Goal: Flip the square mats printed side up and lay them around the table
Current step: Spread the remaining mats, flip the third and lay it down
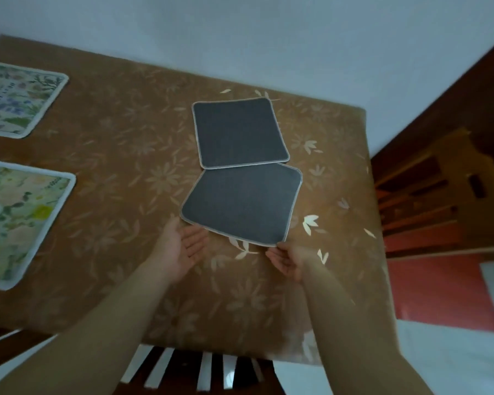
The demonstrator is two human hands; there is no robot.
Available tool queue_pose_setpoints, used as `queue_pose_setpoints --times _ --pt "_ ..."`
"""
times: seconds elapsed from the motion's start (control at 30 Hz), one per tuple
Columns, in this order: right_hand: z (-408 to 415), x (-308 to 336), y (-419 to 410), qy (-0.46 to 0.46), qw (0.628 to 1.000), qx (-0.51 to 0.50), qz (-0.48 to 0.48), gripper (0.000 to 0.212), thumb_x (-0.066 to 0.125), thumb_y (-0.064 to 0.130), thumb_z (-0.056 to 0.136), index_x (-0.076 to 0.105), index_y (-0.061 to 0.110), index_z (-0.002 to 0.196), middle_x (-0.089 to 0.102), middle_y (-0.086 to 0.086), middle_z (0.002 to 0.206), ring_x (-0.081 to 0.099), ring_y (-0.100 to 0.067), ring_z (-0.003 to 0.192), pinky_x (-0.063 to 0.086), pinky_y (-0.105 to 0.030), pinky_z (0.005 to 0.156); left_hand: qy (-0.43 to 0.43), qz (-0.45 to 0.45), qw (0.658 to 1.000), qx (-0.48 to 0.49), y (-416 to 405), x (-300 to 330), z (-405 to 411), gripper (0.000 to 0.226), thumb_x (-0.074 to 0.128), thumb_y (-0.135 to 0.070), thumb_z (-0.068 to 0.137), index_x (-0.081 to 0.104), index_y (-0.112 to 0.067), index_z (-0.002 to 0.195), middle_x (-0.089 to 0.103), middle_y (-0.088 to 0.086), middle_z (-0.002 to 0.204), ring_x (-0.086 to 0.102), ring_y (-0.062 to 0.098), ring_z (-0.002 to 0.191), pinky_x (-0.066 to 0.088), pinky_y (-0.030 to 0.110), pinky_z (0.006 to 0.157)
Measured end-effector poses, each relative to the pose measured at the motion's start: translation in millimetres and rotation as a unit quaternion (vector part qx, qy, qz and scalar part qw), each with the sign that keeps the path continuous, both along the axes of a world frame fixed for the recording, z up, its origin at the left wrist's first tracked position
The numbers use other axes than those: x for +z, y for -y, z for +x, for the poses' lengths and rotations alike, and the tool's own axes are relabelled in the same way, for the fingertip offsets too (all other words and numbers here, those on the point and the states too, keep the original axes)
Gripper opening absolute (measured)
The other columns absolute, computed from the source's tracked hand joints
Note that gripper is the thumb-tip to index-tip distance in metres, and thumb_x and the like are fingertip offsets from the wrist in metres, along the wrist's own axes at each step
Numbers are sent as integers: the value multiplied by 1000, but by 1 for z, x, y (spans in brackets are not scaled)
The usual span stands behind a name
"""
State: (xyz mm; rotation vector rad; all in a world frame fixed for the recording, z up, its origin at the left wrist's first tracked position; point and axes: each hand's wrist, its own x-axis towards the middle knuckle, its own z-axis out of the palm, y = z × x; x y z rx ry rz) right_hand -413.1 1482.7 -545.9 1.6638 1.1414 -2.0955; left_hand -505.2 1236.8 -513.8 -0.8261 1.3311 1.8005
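A brown flower-patterned bench is carrying four square mats. Two floral mats are lying printed side up along its left edge. Two dark mats are lying grey side up near the middle, the far one overlapping the near one's edge.

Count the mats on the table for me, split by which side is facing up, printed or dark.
Printed side up: 2, the far printed mat and the near printed mat
Dark side up: 2, the far dark mat and the near dark mat
Total: 4
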Motion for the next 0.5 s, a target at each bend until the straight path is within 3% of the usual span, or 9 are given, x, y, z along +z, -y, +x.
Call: queue_pose_setpoints --times 0.1,0.2,0.37,0.5 --pt "40 3 13 -7 999 32 1 22 59 23 104 66 5 112 75 -14 101 72 -26 89 59 -36 65 -10 -50 995 -89 13 -9 22 62 41 -66 97 68 -13 111 72 10 120 67 26 107 53 38 78" --pt "59 4 15 -16 999 6 29 25 56 29 102 66 8 111 75 -13 105 71 -29 88 55 -38 69 -21 -65 990 -125 17 -18 24 57 41 -61 99 68 -12 110 70 12 123 68 27 107 53 39 79" --pt "67 -6 9 -34 996 -59 53 28 53 34 102 66 8 106 70 -15 109 65 -29 80 54 -38 68 -49 -85 992 -75 21 -23 -4 69 36 -63 100 62 -7 129 70 12 120 69 26 103 52 37 78" --pt "62 -19 4 -47 996 -75 23 36 48 40 106 65 11 116 70 -13 122 66 -31 99 55 -42 79 -65 -101 992 -46 24 -27 -34 72 32 -62 100 56 -6 138 64 12 133 64 23 105 47 38 89"
